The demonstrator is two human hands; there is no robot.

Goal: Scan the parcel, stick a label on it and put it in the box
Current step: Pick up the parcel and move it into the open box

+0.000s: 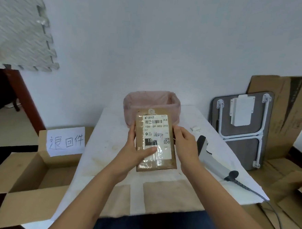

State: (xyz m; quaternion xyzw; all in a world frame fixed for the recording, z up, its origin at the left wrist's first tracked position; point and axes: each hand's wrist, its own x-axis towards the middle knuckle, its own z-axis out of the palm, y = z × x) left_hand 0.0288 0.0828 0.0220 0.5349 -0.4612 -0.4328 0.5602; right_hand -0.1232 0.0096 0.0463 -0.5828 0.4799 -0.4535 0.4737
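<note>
Head camera, looking forward and down at a seated person's two bare hands over a small table (108, 147) covered in a stained white cloth.

A flat brown parcel (156, 141) is held up above the middle of the table, its printed face toward the camera. A white shipping label with a barcode, a QR code and some handwriting covers most of that face under glossy clear tape.

The left hand (137, 150) has its grip closed on the parcel's left edge, thumb pressed across the lower part of the label, fingers hidden behind. The right hand (185, 143) rests against the right edge with its grip loosely curled; whether it is truly pinching the parcel cannot be told.

The parcel looks thin, light and fairly stiff, probably a padded or card mailer. The tape looks slick, so holding by the two long edges seems surer than pressing on the face.

A grey and white barcode scanner (210, 154) lies on the table just right of the right hand, its cable trailing off. An open cardboard box (26, 173) with a handwritten paper sign sits to the left, beside the table. A pink-lined bin (147, 101) stands behind the parcel.
</note>
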